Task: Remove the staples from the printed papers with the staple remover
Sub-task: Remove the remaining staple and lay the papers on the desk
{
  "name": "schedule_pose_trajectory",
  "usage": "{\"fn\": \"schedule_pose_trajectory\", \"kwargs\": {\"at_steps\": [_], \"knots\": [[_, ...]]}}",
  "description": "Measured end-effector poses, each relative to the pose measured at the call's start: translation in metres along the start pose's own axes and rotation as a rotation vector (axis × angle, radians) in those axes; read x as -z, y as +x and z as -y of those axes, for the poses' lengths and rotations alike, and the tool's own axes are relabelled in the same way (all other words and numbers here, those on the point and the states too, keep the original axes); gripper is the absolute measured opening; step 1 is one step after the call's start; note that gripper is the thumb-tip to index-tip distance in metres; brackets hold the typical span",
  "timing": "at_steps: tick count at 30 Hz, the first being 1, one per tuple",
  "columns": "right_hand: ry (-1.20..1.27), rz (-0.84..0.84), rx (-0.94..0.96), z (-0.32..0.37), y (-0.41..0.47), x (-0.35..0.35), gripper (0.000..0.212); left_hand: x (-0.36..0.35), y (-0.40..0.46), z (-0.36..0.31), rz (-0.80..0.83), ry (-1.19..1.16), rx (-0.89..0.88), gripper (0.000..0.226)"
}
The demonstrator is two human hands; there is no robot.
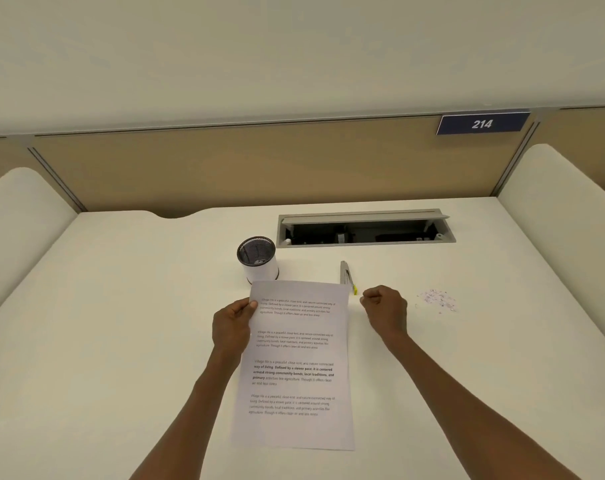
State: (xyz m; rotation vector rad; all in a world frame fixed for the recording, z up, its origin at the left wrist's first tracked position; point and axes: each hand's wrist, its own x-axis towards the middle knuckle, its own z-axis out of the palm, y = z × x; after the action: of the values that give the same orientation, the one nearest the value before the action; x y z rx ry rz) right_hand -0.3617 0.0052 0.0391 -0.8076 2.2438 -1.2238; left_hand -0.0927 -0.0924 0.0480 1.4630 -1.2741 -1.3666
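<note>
The printed papers (pixel 296 365) lie in the middle of the white desk, text facing me. My left hand (pixel 232 323) pinches their upper left edge between thumb and fingers. The staple remover (pixel 346 276), a slim grey metal tool with a yellow tip, lies on the desk just beyond the papers' upper right corner. My right hand (pixel 384 308) hovers to the right of that corner with its fingers curled into a fist, close to the remover's yellow tip but apart from it. Nothing shows between its fingers. No staple is visible on the papers.
A mesh pen cup (pixel 257 258) with a white wrap stands just behind the papers' top left corner. A small scatter of removed staples and paper bits (pixel 438 300) lies to the right. An open cable tray (pixel 363 228) is set into the desk at the back. Partition walls enclose the desk.
</note>
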Motion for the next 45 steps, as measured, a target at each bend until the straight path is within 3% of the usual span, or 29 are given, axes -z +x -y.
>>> {"fn": "schedule_pose_trajectory", "kwargs": {"at_steps": [5, 9, 12, 17, 23, 26, 32, 39, 45], "knots": [[-0.222, 0.013, 0.128, 0.013, 0.047, -0.012, 0.010, 0.000, 0.010, 0.004, -0.001, 0.070, 0.014, 0.012], [-0.629, 0.314, 0.457, 0.021, 0.074, -0.017, 0.047, 0.001, 0.017, 0.003, 0.006, 0.107, 0.016, 0.013], [-0.965, 0.455, 0.707, 0.028, 0.086, -0.015, 0.057, 0.001, 0.018, 0.000, 0.027, 0.089, 0.032, 0.013], [-1.132, 0.483, 0.879, 0.026, 0.092, -0.022, 0.042, -0.002, 0.021, 0.001, 0.058, 0.097, 0.051, 0.013], [-1.187, 0.368, 1.009, 0.013, 0.099, -0.017, 0.024, -0.007, 0.019, -0.003, 0.106, 0.099, 0.053, 0.014], [-1.082, 0.348, 0.915, 0.008, 0.096, -0.013, 0.017, -0.009, 0.017, -0.008, 0.118, 0.103, 0.039, 0.013], [-0.726, 0.374, 0.536, 0.019, 0.084, -0.001, 0.018, -0.012, 0.010, -0.019, 0.148, 0.081, 0.026, 0.013], [-0.560, 0.291, 0.444, 0.027, 0.085, 0.026, 0.018, -0.013, -0.001, -0.039, 0.172, 0.066, -0.012, 0.012], [-0.188, 0.466, 0.220, 0.060, 0.070, 0.044, 0.028, -0.022, -0.012, -0.057, 0.183, 0.143, -0.054, 0.010]]}}
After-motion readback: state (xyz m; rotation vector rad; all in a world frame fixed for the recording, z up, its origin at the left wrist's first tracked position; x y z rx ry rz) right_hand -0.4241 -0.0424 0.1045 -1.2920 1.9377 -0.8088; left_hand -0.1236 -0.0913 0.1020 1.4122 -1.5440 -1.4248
